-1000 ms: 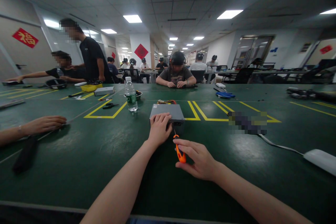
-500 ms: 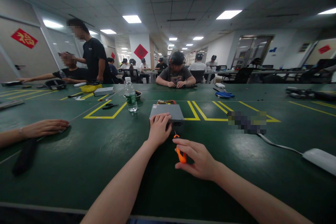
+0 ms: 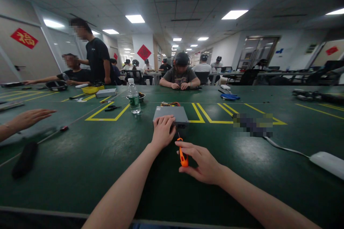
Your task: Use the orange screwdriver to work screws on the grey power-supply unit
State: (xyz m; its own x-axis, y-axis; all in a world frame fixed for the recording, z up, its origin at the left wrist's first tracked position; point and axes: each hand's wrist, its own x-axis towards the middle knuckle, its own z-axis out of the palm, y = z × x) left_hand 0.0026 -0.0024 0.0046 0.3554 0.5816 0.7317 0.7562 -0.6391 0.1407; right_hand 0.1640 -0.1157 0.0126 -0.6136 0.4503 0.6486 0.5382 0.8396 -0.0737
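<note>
A flat grey metal box (image 3: 172,113) lies on the green table (image 3: 86,157) straight ahead. My left hand (image 3: 163,131) rests on its near left corner, fingers curled over the edge. My right hand (image 3: 202,162) pinches an orange-handled screwdriver (image 3: 183,157), its thin tip pointing up toward the box's near face. Coloured wires (image 3: 170,104) show just behind the box.
A water bottle (image 3: 133,97), scissors (image 3: 112,107) and a metal bowl (image 3: 141,96) stand left of the box. Another person's hand (image 3: 27,118) hovers at far left. A white device with cable (image 3: 326,164) lies right. A seated person (image 3: 180,74) works opposite; others stand at back left.
The other person's hand at far left has lifted off the table and drawn left. My right hand has turned the screwdriver slightly; my left hand stays on the box.
</note>
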